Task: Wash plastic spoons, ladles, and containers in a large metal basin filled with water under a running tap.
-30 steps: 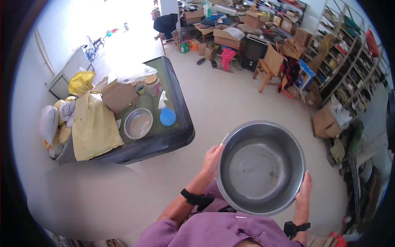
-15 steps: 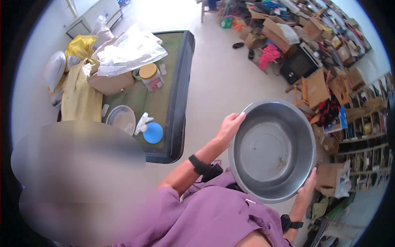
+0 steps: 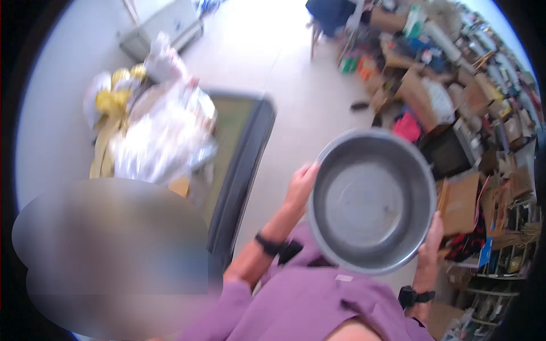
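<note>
A round grey metal basin [image 3: 364, 196] is held in front of me with its inside facing up. My left hand [image 3: 301, 184] grips its left rim, fingers partly hidden behind the wall. On the opposite side my right hand [image 3: 433, 236] is closed on the lower right rim. A small dark smudge shows on the basin's floor; otherwise only its bare inside is visible. Each wrist wears a black band, and purple clothing lies just below the basin.
To the left stands a dark-edged table [image 3: 259, 128] with a green top, bearing clear plastic sheeting [image 3: 162, 133] and yellow bags [image 3: 111, 101]. Cardboard boxes [image 3: 418, 96], a dark boxy appliance [image 3: 449, 152] and shelves crowd the right. Pale floor tiles [image 3: 290, 94] run between.
The view has shifted forward along the room, so the table and the clutter sit lower in the picture. Both hands still hold the basin, which stays in front of me.
</note>
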The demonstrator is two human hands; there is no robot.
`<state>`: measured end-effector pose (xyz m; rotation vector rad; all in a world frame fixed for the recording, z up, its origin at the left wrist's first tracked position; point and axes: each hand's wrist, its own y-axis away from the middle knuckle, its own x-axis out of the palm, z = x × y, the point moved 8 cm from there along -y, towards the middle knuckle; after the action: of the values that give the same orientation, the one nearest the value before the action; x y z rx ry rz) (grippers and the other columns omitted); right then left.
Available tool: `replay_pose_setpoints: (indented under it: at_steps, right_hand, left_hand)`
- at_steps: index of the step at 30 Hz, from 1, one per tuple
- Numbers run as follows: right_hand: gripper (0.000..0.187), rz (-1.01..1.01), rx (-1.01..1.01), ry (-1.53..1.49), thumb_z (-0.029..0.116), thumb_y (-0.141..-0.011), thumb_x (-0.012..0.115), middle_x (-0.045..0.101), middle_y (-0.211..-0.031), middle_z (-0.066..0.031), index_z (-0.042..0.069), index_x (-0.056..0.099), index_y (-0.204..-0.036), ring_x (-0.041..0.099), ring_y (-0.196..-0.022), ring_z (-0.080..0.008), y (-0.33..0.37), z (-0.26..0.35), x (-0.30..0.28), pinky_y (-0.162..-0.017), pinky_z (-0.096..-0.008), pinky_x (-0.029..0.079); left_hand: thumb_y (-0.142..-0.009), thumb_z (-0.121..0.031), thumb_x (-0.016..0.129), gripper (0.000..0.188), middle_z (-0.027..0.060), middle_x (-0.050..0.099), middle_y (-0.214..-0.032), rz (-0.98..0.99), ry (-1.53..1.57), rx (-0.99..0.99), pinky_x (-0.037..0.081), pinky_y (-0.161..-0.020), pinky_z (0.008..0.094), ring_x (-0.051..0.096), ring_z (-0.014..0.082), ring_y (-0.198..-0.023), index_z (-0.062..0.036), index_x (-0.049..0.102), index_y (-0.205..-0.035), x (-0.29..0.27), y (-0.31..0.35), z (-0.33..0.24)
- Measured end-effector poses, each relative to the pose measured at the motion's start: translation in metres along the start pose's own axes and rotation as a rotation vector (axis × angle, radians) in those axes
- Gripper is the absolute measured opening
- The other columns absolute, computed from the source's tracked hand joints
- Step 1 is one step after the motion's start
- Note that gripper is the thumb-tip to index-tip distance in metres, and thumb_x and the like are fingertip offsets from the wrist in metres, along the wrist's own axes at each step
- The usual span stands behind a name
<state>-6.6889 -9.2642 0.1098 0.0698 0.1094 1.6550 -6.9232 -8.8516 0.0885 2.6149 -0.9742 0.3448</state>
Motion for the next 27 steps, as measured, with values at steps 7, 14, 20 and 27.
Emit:
replay_pose_setpoints:
  at_steps: [7, 14, 20, 27]
  right_hand:
    - [0.032, 0.191, 0.046, 0.041, 0.031, -0.101, 0.044, 0.059, -0.090, -0.0047, 0.004, 0.057, -0.092, 0.057, -0.083, -0.0132, -0.195, 0.010, 0.232, -0.075, -0.0316, 0.048]
    - [0.029, 0.262, 0.010, -0.013, 0.029, -0.101, 0.046, 0.057, -0.083, -0.0040, 0.004, 0.055, -0.087, 0.056, -0.073, -0.0121, -0.370, 0.035, 0.471, -0.068, -0.0305, 0.048]
    - [0.026, 0.362, 0.078, 0.039, 0.027, -0.099, 0.048, 0.057, -0.082, -0.0030, 0.004, 0.056, -0.090, 0.054, -0.072, -0.0117, -0.503, 0.044, 0.710, -0.067, -0.0297, 0.046]
    - [0.029, 0.533, 0.069, 0.073, 0.028, -0.099, 0.049, 0.054, -0.077, -0.0016, 0.005, 0.056, -0.085, 0.051, -0.071, -0.0097, -0.629, 0.054, 1.035, -0.066, -0.0277, 0.045]
  left_hand:
    - [-0.097, -0.022, 0.053, 0.023, 0.0017, 0.064, -0.088, -0.242, 0.132, -0.004, 0.046, -0.072, 0.0248, 0.057, 0.0092, -0.081, -0.0026, 0.066, -0.096, -0.037, -0.197, -0.035]
    - [-0.097, -0.020, 0.053, 0.022, 0.0033, 0.066, -0.091, -0.283, 0.220, 0.045, 0.049, -0.073, 0.0248, 0.061, 0.0103, -0.081, -0.0020, 0.065, -0.100, -0.074, -0.446, -0.110]
    - [-0.097, -0.018, 0.052, 0.023, 0.0046, 0.065, -0.095, -0.386, 0.241, 0.113, 0.050, -0.076, 0.0265, 0.061, 0.0127, -0.086, 0.0003, 0.064, -0.103, -0.151, -0.651, -0.195]
    - [-0.098, -0.020, 0.049, 0.026, 0.0074, 0.064, -0.097, -0.527, 0.269, 0.174, 0.049, -0.079, 0.0298, 0.061, 0.0153, -0.089, 0.0028, 0.062, -0.103, -0.251, -0.873, -0.277]
